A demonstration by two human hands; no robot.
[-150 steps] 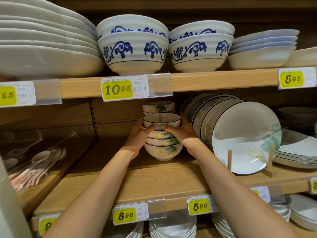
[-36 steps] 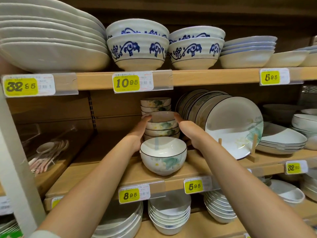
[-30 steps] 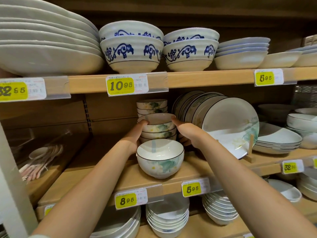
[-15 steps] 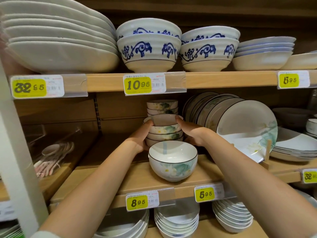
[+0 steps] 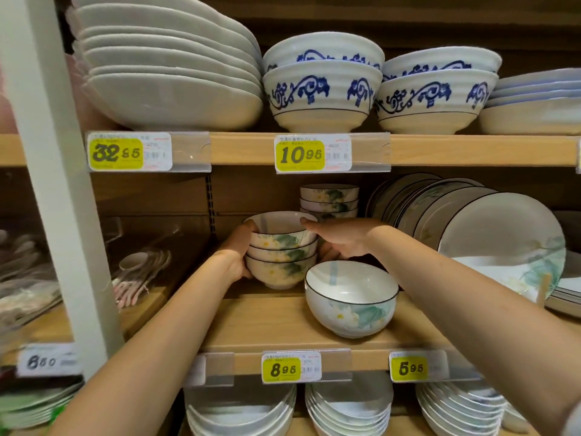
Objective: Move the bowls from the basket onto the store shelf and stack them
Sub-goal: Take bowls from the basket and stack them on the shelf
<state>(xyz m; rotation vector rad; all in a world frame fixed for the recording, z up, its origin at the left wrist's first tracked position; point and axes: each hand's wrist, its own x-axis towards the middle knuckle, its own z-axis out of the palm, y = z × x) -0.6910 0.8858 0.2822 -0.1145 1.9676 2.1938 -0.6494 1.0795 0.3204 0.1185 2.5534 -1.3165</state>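
A stack of three white bowls with green leaf and yellow flower print (image 5: 283, 250) stands on the middle wooden shelf (image 5: 270, 322). My left hand (image 5: 239, 256) grips its left side and my right hand (image 5: 338, 239) grips its right side, fingers curled round the bowls. A single matching bowl (image 5: 350, 298) sits on the shelf in front and to the right of the stack. Another stack of the same bowls (image 5: 329, 201) stands behind, at the back. The basket is out of view.
Upright flower plates (image 5: 490, 234) lean in a rack to the right. Blue-patterned bowls (image 5: 323, 86) and large white dishes (image 5: 169, 67) fill the shelf above. Spoons (image 5: 138, 272) lie to the left behind a white post (image 5: 63, 184). More white bowls (image 5: 349, 407) sit below.
Both hands have slid the three-bowl stack to the left along the shelf, out from behind the single front bowl. The camera has shifted right.
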